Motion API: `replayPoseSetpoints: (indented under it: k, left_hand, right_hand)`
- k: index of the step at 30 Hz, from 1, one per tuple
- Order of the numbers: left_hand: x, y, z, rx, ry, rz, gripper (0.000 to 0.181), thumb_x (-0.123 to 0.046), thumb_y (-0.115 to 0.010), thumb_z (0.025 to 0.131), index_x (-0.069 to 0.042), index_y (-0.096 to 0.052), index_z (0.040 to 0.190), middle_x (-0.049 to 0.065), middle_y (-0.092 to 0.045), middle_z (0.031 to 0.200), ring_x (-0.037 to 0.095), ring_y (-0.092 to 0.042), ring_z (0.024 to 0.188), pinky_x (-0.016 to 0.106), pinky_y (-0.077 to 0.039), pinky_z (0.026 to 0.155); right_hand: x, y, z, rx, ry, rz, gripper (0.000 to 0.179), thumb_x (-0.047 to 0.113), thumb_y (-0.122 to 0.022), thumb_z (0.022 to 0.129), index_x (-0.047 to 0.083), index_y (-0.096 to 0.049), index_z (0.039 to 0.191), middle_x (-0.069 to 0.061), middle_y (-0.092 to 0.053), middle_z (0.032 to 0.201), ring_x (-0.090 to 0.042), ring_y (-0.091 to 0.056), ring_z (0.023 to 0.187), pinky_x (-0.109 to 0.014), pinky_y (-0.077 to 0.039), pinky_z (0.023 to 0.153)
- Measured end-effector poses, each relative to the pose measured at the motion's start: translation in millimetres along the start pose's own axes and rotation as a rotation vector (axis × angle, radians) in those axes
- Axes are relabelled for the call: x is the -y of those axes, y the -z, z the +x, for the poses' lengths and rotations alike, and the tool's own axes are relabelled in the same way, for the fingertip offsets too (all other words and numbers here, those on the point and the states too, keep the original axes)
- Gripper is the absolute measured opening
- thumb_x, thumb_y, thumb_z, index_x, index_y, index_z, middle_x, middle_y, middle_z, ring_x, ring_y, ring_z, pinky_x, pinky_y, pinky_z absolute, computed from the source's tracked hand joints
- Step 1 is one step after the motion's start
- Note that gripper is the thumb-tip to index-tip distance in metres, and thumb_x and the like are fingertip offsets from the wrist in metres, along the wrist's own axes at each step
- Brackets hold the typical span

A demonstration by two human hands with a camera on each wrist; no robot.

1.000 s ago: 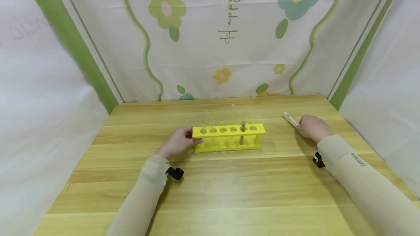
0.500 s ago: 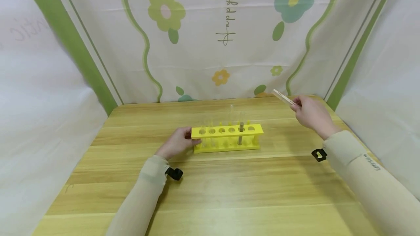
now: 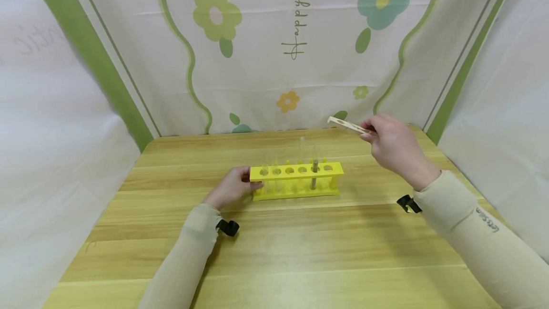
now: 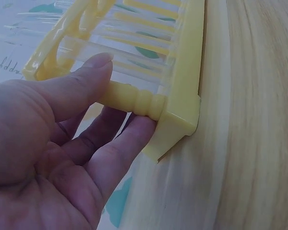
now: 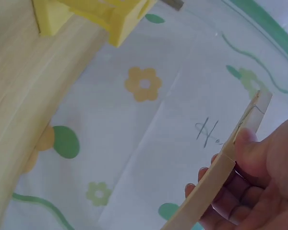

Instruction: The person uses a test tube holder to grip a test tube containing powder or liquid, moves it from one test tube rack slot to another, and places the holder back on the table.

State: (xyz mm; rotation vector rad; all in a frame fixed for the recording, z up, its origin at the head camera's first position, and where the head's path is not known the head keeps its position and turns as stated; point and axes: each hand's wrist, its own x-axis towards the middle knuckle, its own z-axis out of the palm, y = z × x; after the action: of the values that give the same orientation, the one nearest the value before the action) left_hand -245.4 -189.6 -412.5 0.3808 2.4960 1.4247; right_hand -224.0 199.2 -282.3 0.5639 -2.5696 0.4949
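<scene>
A yellow test tube rack (image 3: pixel 296 177) stands on the wooden table. My left hand (image 3: pixel 229 187) grips its left end post (image 4: pixel 129 98), thumb on one side and fingers curled round the other. Several clear glass test tubes (image 4: pixel 120 57) stand in the rack. One tube (image 3: pixel 315 166), toward the right end, has greyish-brown contents. Raised in the air to the right of the rack, my right hand (image 3: pixel 396 151) pinches a wooden test tube holder (image 3: pixel 346 124) between thumb and fingers. The holder (image 5: pixel 204 184) points leftward in the head view, its tip higher than the tubes.
The wooden table (image 3: pixel 274 252) reaches back to a white cloth wall (image 3: pixel 257 61) printed with flowers and lettering. Further white cloth (image 3: pixel 51 156) hangs along the left and right sides. Black straps (image 3: pixel 228 227) sit at both wrists.
My right hand has lifted the wooden test tube holder off the table at the right and carried it up and leftward toward the rack. My left hand stays on the rack.
</scene>
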Motion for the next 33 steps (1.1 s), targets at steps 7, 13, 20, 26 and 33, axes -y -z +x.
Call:
replayPoseSetpoints:
  k: [7,13,20,26,33]
  left_hand:
    - [3.6,0.0,1.9,0.006,-0.005,0.013,0.021,-0.028,-0.073,0.092,-0.018,-0.068,0.110,-0.002,-0.069,0.106,0.019,-0.061,0.096,0.036,-0.050,0.085]
    - [3.6,0.3,2.6,0.011,-0.002,0.002,0.023,-0.028,-0.073,0.092,-0.018,-0.068,0.112,-0.002,-0.069,0.108,0.019,-0.061,0.097,0.035,-0.050,0.086]
    - [2.1,-0.4,1.4,0.018,-0.007,0.012,0.023,-0.027,-0.072,0.093,-0.019,-0.067,0.114,-0.004,-0.068,0.109,0.017,-0.062,0.099,0.034,-0.051,0.086]
    - [1.2,-0.8,2.0,0.014,-0.006,0.014,0.023,-0.025,-0.071,0.093,-0.018,-0.067,0.115,-0.003,-0.068,0.109,0.018,-0.061,0.098,0.035,-0.050,0.086]
    - [1.0,-0.2,2.6,0.018,0.000,0.009,0.022,-0.026,-0.071,0.093,-0.017,-0.067,0.114,-0.002,-0.068,0.108,0.019,-0.061,0.097,0.035,-0.050,0.085]
  right_hand:
    - [13.0,-2.5,-0.7,-0.022,0.080,-0.009,0.009,-0.003,-0.070,0.088,-0.001,-0.065,0.095,-0.012,-0.061,0.092,-0.028,-0.058,0.080,-0.044,-0.050,0.067]
    - [19.9,-5.8,0.9,0.007,0.095,-0.027,0.005,-0.001,-0.068,0.090,0.000,-0.067,0.095,-0.011,-0.064,0.093,-0.030,-0.062,0.082,-0.046,-0.052,0.069]
    - [21.2,-13.3,2.7,0.048,0.102,-0.048,0.004,0.000,-0.067,0.092,0.000,-0.068,0.096,-0.012,-0.066,0.096,-0.029,-0.064,0.084,-0.045,-0.053,0.067]
    - [21.3,-17.4,4.2,0.066,0.113,-0.053,0.004,0.000,-0.068,0.092,0.000,-0.069,0.096,-0.012,-0.068,0.097,-0.029,-0.066,0.085,-0.044,-0.054,0.066]
    - [21.8,-20.6,6.6,0.084,0.125,-0.069,0.004,-0.001,-0.069,0.091,0.001,-0.070,0.094,-0.010,-0.067,0.094,-0.028,-0.066,0.083,-0.043,-0.053,0.064]
